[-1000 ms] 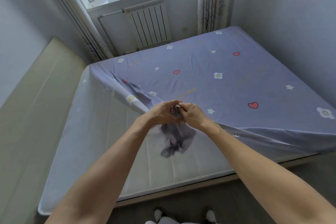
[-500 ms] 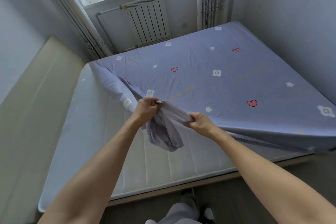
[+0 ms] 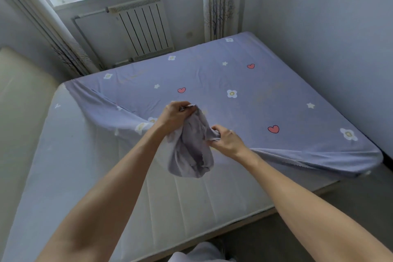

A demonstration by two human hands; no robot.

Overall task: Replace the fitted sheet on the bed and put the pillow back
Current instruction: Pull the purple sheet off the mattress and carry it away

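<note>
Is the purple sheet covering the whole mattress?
No, the purple patterned fitted sheet leaves the near white quilted mattress bare.

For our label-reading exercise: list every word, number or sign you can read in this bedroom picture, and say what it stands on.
Nothing readable.
Fitted sheet: faint yellowish marks, perhaps lettering, too blurred to read; otherwise only hearts, stars and flowers.
Mattress, radiator: no text visible.

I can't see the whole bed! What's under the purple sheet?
The white mattress shows bare on the near side. Under the purple sheet, the rest is covered. Both hands, left and right, grip the loose corner.
</note>
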